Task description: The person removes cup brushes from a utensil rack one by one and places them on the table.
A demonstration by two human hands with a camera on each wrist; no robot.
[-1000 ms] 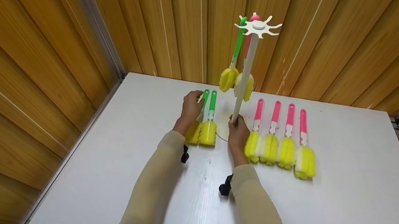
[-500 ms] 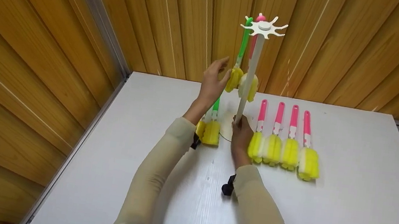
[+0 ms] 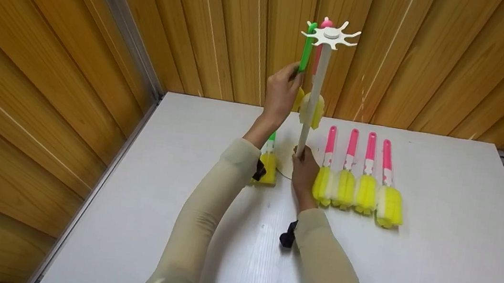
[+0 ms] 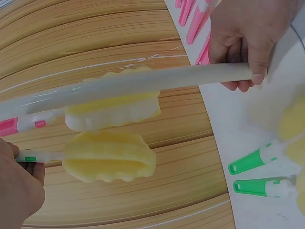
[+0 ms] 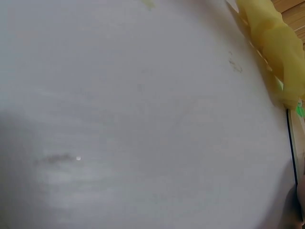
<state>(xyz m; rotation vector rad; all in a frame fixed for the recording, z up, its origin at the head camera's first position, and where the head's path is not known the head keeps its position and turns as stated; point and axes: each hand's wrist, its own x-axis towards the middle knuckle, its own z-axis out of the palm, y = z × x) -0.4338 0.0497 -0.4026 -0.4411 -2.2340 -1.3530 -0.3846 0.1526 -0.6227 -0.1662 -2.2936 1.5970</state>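
My left hand [image 3: 281,94] holds the handle of a green-handled sponge brush [image 3: 307,49] that hangs from the star-shaped top [image 3: 331,35] of a white stand. In the left wrist view its yellow sponge head [image 4: 109,157] points away from the fingers. Low on the stand's pole [image 3: 319,80], just above the round base, my right hand [image 3: 305,169] has its fingers and thumb wrapped round it. A pink-handled brush [image 3: 318,113] also hangs from the top, partly behind the pole. The right wrist view shows mostly bare table and a yellow sponge [image 5: 279,43].
Right of the stand, several pink-handled sponge brushes [image 3: 344,191] lie in a row on the white table [image 3: 434,260]. To its left lie two green-handled brushes [image 4: 247,163], mostly covered by the left arm in the head view. A wood-panelled wall [image 3: 227,32] rises behind.
My left hand has risen from beside the green brushes on the table to the hanging green brush and now holds its handle. The right hand keeps its grip on the pole.
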